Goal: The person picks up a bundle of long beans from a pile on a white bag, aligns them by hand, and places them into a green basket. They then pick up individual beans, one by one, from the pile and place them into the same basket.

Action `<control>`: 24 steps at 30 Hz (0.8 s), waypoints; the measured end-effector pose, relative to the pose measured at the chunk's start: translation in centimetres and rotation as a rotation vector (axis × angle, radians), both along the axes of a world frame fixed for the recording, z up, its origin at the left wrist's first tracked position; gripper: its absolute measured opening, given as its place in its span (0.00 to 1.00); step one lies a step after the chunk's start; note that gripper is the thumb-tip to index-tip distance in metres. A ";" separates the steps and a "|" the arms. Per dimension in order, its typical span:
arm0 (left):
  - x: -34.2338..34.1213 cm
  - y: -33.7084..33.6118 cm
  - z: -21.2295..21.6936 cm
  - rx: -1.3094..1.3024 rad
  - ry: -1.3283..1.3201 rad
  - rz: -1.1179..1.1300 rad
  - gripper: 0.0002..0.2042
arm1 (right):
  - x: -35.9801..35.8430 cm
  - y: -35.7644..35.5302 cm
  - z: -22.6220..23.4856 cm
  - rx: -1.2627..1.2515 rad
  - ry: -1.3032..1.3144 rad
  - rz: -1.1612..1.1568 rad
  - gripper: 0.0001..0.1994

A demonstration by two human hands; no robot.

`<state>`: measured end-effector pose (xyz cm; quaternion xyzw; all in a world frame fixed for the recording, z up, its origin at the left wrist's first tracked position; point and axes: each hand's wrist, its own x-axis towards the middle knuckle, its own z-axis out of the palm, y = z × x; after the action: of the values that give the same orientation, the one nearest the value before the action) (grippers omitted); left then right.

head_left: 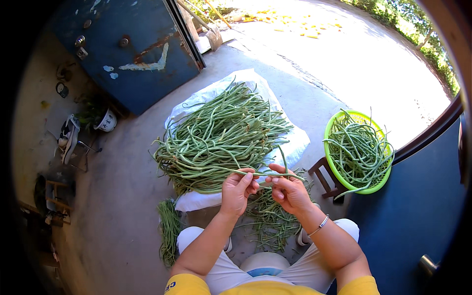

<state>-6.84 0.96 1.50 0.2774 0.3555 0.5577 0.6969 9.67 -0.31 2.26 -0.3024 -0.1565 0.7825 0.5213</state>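
Observation:
My left hand (239,191) pinches a long green bean (264,174) between thumb and fingers. The bean runs across to my right hand (291,192), whose fingers are closed on it too. Another piece of bean (283,158) sticks up from the right hand. Just beyond both hands lies a large heap of long beans (221,135) on a white woven sack (296,143). Below the hands, a loose pile of beans (273,219) spreads over the floor between my feet. A neater bundle of beans (169,233) rests by my left knee.
At the right, a lime-green basket (330,169) filled with beans stands on a wooden stool (322,177). Blue doors (142,93) flank the doorway, far left and near right. A potted plant (105,120) sits by the left wall. Yellow pieces (307,24) lie scattered outside in sunlight.

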 end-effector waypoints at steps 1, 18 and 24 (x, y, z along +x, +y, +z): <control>0.2 -0.1 0.0 -0.015 0.001 -0.009 0.06 | 0.1 0.1 0.1 0.009 0.014 0.005 0.12; -3.1 0.6 1.5 0.118 0.098 0.133 0.07 | 1.7 1.5 -0.6 0.049 -0.022 -0.080 0.09; -2.3 0.3 2.1 0.148 0.131 0.018 0.09 | 1.0 1.7 -0.5 0.027 -0.031 -0.047 0.09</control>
<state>-9.19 1.24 3.62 0.3607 0.3605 0.5693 0.6448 10.72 1.38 1.80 -0.3109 -0.1682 0.7632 0.5409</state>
